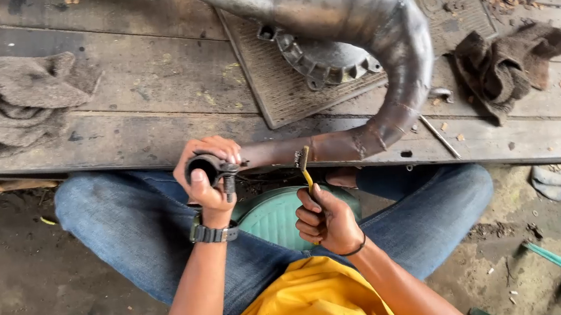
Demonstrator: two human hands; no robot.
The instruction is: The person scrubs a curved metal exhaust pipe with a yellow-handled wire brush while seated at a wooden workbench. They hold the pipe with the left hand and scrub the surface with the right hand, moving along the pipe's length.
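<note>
Exhaust pipe [350, 23] curves from the wooden bench [146, 88] down to its open end at the bench's near edge, over the person's lap. Left hand [209, 176] grips that end, thumb at the mouth. Right hand [326, 219] clasps a yellow-handled brush [305, 165], bristles touching the pipe's neck. Rags [13, 100] lie on either side, and a ribbed mat [279, 87] lies under the pipe.

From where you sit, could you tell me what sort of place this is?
Probably a small repair workshop: a rusty exhaust pipe lies across a worn plank bench, with greasy rags and a metal cover beside it.
</note>
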